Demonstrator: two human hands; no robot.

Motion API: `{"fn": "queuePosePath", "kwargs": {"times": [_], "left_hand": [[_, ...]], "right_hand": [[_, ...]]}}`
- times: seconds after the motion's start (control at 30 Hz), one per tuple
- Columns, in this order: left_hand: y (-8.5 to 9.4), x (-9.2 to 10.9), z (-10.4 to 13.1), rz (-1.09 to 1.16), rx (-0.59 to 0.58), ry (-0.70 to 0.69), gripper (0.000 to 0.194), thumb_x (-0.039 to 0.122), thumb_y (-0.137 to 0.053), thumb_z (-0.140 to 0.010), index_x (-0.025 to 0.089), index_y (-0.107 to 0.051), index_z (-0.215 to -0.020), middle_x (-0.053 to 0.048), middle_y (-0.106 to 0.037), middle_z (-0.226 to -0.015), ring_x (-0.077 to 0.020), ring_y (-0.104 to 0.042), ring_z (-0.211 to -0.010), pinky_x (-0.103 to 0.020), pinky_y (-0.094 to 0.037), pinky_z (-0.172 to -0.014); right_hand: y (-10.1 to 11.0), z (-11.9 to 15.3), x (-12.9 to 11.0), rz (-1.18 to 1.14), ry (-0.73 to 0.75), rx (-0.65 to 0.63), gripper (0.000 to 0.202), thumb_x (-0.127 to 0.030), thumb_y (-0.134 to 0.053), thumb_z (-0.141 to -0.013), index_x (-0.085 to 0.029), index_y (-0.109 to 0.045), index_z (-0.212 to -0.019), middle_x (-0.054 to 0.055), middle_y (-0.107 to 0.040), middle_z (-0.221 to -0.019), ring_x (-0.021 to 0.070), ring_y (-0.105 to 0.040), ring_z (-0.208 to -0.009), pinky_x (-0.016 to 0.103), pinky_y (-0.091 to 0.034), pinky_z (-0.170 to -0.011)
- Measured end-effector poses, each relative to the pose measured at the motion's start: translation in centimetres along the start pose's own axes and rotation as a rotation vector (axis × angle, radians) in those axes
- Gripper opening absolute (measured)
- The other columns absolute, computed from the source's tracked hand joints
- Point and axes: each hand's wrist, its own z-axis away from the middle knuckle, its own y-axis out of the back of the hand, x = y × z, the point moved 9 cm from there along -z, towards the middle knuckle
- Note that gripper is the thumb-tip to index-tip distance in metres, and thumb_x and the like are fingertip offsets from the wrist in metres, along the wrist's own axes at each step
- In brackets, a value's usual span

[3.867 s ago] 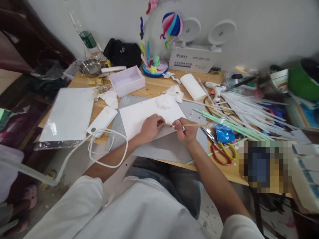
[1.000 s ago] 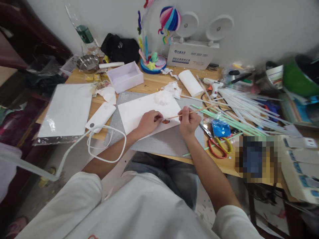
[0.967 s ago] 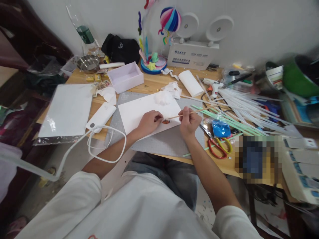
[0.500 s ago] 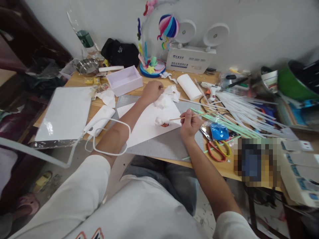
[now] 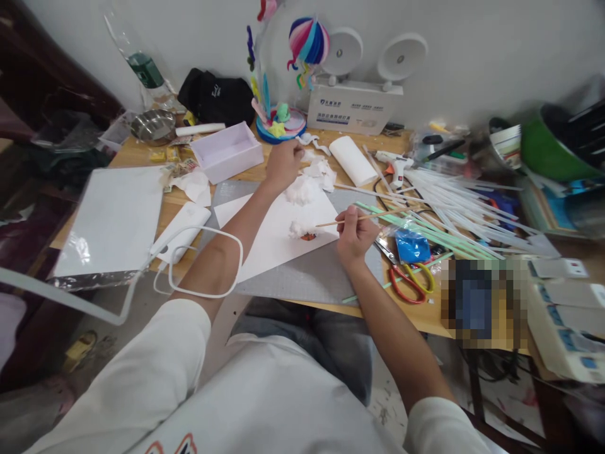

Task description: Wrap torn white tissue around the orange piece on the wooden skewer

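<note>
My right hand (image 5: pixel 355 238) is closed around a thin wooden stick (image 5: pixel 329 223). The stick's tip points left, at a small tuft of white cotton (image 5: pixel 297 229) beside an orange-and-dark patch (image 5: pixel 309 237) on a white sheet of paper (image 5: pixel 258 255). Farther back, my left hand (image 5: pixel 284 166) has its fingers pinched together above the sheet's far edge; whatever they hold, if anything, is too small to make out. Below those fingers lies a larger fluffy clump of cotton (image 5: pixel 302 190), with crumpled white material (image 5: pixel 321 172) next to it.
A grey cutting mat (image 5: pixel 312 280) lies under the sheet. Scissors (image 5: pixel 406 284), white sticks (image 5: pixel 454 198) and a hot glue gun (image 5: pixel 399 167) lie to the right. At the back stand a pale box (image 5: pixel 229 154) and a colourful balloon craft (image 5: pixel 282 123). A white cable (image 5: pixel 208 295) loops over my left forearm.
My left hand has lifted slightly up and away from the large cotton clump. The right hand still holds the stick by the small tuft. The whole view has shifted a little.
</note>
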Motion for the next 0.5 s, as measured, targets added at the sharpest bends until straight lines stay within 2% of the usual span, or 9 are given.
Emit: {"fn": "queuePosePath", "kwargs": {"times": [0.13, 0.2, 0.33, 0.43, 0.5], "left_hand": [[2.8, 0.1, 1.0, 0.061, 0.078, -0.004, 0.013, 0.016, -0.06, -0.092, 0.021, -0.072, -0.093, -0.003, -0.075, -0.091, -0.0169, -0.069, -0.09, -0.029, -0.05, -0.088], [3.4, 0.1, 1.4, 0.069, 0.071, -0.014, 0.01, 0.018, -0.062, -0.091, 0.021, -0.071, -0.094, -0.002, -0.075, -0.09, -0.0163, -0.069, -0.09, -0.028, -0.051, -0.088], [2.4, -0.5, 1.5, 0.04, -0.002, -0.028, 0.015, 0.011, -0.07, -0.083, 0.02, -0.073, -0.094, -0.001, -0.075, -0.086, -0.0172, -0.07, -0.085, -0.03, -0.052, -0.086], [1.3, -1.9, 1.0, -0.013, -0.05, 0.005, 0.024, 0.003, -0.07, -0.077, 0.019, -0.074, -0.095, -0.002, -0.074, -0.08, -0.0191, -0.07, -0.081, -0.034, -0.053, -0.085], [1.1, -2.8, 0.8, -0.038, -0.055, 0.028, 0.021, 0.002, -0.068, -0.077, 0.017, -0.074, -0.091, -0.004, -0.073, -0.079, -0.0206, -0.069, -0.081, -0.036, -0.053, -0.085]], "right_hand": [[0.0, 0.0, 0.1, -0.006, -0.009, 0.002, 0.058, -0.065, -0.046, -0.096, -0.021, -0.063, -0.062, -0.004, -0.049, -0.046, 0.0091, -0.047, -0.045, 0.027, -0.035, -0.052], [-0.1, 0.0, 0.1, -0.004, -0.006, -0.008, 0.058, -0.065, -0.046, -0.096, -0.021, -0.063, -0.063, -0.004, -0.049, -0.046, 0.0091, -0.047, -0.045, 0.027, -0.035, -0.052], [-0.5, 0.2, 0.0, 0.042, 0.014, -0.049, 0.057, -0.064, -0.045, -0.096, -0.02, -0.065, -0.065, -0.004, -0.051, -0.047, 0.0093, -0.049, -0.046, 0.027, -0.036, -0.053], [-0.5, 0.2, 0.2, 0.033, 0.005, -0.053, 0.056, -0.063, -0.047, -0.096, -0.02, -0.065, -0.065, -0.004, -0.051, -0.048, 0.0091, -0.049, -0.046, 0.026, -0.036, -0.053], [-0.4, 0.1, 0.2, 0.002, 0.003, -0.04, 0.055, -0.061, -0.049, -0.096, -0.02, -0.065, -0.064, -0.004, -0.051, -0.048, 0.0087, -0.048, -0.046, 0.026, -0.035, -0.053]]}}
